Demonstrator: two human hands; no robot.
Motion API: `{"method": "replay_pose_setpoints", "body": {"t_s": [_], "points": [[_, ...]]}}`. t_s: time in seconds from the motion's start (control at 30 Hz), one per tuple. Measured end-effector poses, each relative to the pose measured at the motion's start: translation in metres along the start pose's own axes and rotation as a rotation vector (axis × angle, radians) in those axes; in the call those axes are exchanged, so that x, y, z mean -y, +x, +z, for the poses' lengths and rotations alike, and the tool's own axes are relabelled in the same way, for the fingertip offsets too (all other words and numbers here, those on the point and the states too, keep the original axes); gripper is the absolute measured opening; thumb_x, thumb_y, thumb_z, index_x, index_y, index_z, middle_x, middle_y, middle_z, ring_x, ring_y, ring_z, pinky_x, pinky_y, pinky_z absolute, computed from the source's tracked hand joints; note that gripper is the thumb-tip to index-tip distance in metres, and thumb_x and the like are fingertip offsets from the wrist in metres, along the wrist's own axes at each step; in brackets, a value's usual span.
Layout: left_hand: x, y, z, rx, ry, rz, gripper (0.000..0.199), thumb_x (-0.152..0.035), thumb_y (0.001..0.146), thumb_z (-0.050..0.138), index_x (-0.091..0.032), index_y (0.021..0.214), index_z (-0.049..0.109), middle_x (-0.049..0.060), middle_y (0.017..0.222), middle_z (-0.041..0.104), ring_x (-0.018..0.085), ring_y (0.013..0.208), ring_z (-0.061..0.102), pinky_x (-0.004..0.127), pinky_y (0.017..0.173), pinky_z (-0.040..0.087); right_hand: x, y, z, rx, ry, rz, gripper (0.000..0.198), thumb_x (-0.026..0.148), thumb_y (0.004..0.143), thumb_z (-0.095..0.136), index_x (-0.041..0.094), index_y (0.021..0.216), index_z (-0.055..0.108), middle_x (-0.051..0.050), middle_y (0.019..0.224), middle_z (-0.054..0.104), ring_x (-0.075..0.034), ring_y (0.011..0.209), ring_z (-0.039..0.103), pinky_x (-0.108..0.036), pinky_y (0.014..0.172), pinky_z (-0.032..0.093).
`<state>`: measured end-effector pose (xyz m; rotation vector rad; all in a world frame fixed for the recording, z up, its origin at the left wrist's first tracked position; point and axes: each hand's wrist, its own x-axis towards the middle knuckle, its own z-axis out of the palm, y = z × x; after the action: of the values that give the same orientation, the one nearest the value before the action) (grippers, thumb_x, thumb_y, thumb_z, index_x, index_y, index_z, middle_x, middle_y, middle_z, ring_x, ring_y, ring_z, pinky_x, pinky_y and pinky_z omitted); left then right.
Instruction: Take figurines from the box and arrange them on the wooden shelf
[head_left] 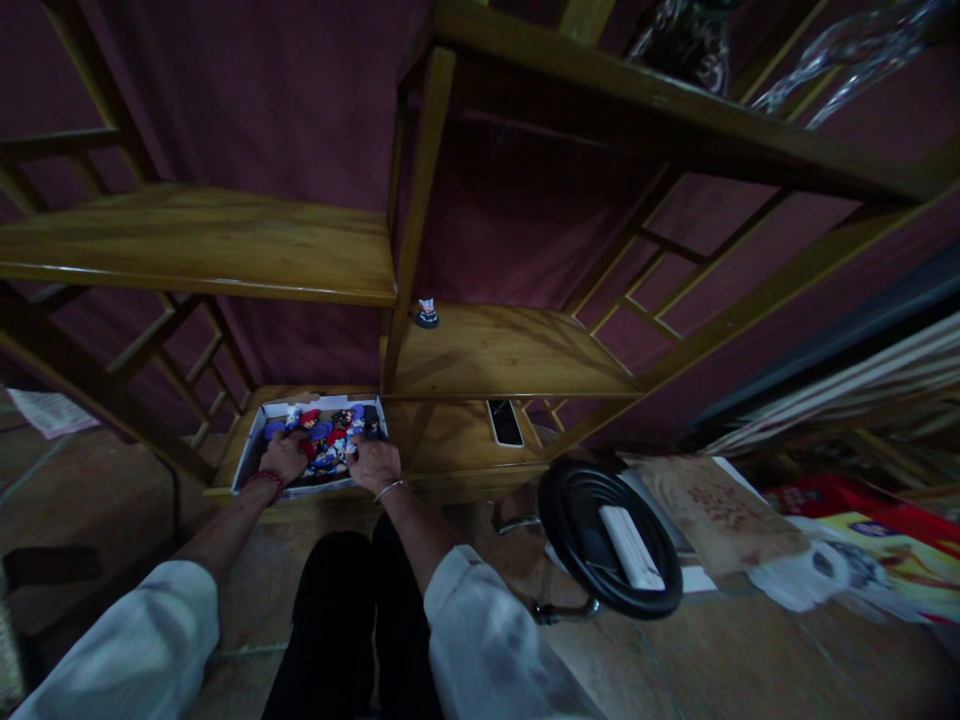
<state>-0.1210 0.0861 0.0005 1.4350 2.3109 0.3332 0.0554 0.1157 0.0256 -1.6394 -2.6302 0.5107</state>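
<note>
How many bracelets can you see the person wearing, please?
2: a red bracelet at the wrist of the left hand, and a thin, pale bracelet at the wrist of the right hand. The pale sleeves could hide others.

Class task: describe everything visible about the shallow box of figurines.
The shallow, open-topped box is rectangular, with thin white walls that look like cardboard. It lies on the low wooden shelf, crowded with small figurines in blue, red, white and black. The left hand and right hand reach in from its near side; wall contact is unclear.
</note>
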Motion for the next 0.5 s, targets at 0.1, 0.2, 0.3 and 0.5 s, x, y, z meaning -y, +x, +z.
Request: {"method": "replay_pose_setpoints", "body": {"t_s": [0.1,0.2,0.3,0.5], "points": [[-0.003,-0.002,-0.005,-0.021,-0.034,-0.028,0.041,-0.019,0.074,0.044,-0.018,0.114,0.054,0.011,0.114,0.055,0.023,0.098,0.058,0.03,0.085,0.042,0.001,0.0,-0.001,-0.003,-0.006,0.004,0.031,0.037,0.083,0.039,0.027,0.109,0.054,-0.003,0.093,0.067,-0.018,0.088,0.061,-0.028,0.073,0.043],[-0.002,-0.001,-0.008,-0.021,-0.141,0.016,0.046,-0.012,0.074,0.042,-0.018,0.118,0.05,0.007,0.105,0.062,0.02,0.097,0.058,0.025,0.083,0.043,0.002,0.0,-0.002,0.006,-0.02,0.006,0.031,0.037,0.084,0.038,0.028,0.11,0.053,-0.003,0.093,0.067,-0.018,0.088,0.062,-0.029,0.074,0.044],[0.003,0.005,-0.008,-0.06,-0.155,-0.03,0.037,-0.017,0.075,0.044,-0.015,0.111,0.056,0.009,0.102,0.063,0.022,0.099,0.057,0.028,0.083,0.044,0.001,0.0,-0.002,0.012,-0.021,0.002,0.031,0.037,0.084,0.038,0.028,0.11,0.053,-0.003,0.094,0.067,-0.018,0.088,0.062,-0.029,0.073,0.044],[0.014,0.016,-0.006,-0.135,-0.127,-0.078,0.03,-0.023,0.074,0.049,-0.013,0.099,0.061,0.014,0.108,0.059,0.028,0.103,0.054,0.038,0.091,0.04,0.0,-0.001,-0.002,-0.004,-0.001,0.001,0.032,0.038,0.083,0.039,0.028,0.109,0.055,-0.003,0.093,0.067,-0.018,0.087,0.062,-0.028,0.072,0.044]]}}
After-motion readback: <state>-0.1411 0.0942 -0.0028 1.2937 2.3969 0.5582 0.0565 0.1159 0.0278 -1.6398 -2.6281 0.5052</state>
